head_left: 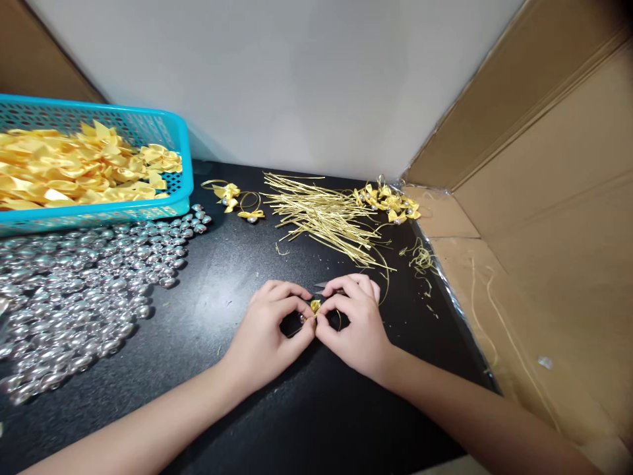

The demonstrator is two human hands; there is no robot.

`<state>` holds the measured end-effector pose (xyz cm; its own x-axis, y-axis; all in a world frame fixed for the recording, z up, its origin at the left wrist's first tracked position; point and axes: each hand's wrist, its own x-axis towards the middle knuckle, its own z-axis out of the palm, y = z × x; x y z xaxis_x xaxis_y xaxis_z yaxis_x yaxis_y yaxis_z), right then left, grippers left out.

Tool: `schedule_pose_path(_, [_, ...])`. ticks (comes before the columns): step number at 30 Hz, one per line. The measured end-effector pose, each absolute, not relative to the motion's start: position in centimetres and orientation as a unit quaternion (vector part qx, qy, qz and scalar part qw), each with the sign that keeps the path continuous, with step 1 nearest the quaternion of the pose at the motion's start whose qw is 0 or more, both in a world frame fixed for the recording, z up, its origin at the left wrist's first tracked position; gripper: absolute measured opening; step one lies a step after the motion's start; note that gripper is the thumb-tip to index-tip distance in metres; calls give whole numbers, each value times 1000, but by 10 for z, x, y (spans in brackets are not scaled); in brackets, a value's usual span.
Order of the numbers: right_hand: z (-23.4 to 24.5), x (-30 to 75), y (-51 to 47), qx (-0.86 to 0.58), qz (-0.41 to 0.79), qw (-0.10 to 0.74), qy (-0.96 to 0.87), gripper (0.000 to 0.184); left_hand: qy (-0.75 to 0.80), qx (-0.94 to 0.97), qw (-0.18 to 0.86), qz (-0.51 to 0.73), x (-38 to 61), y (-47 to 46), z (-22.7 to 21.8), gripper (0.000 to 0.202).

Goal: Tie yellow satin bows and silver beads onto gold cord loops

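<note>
Over the black table my left hand (274,315) and my right hand (359,323) meet fingertip to fingertip, both closed in a pinch. Between them is a small yellow ribbon bow (315,305) with a thin gold cord; a silver bead shows beside my left fingers. The fingers hide most of the cord and where it joins the bow. A pointed metal blade, apparently of scissors (320,285), sticks out by my right index finger, its other end hidden under that hand. Beyond my hands lies a loose pile of gold cords (321,214).
A turquoise basket (185,152) of yellow ribbon bows stands at the left. Many silver beads (89,284) spread in front of it. Finished-looking bows with beads and cord loops (388,201) lie at the back right, two more (227,194) near the basket. Cord scraps (422,257) lie near the cardboard wall (554,165).
</note>
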<state>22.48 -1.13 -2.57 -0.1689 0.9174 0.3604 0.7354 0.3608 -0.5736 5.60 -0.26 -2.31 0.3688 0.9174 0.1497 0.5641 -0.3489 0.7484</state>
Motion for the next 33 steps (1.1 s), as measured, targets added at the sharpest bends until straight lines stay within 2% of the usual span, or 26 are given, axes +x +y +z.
schedule_pose_path(33, [-21,224,-13,-547,169,334,-749,10,483,768,306,289,57,-1,-22,12])
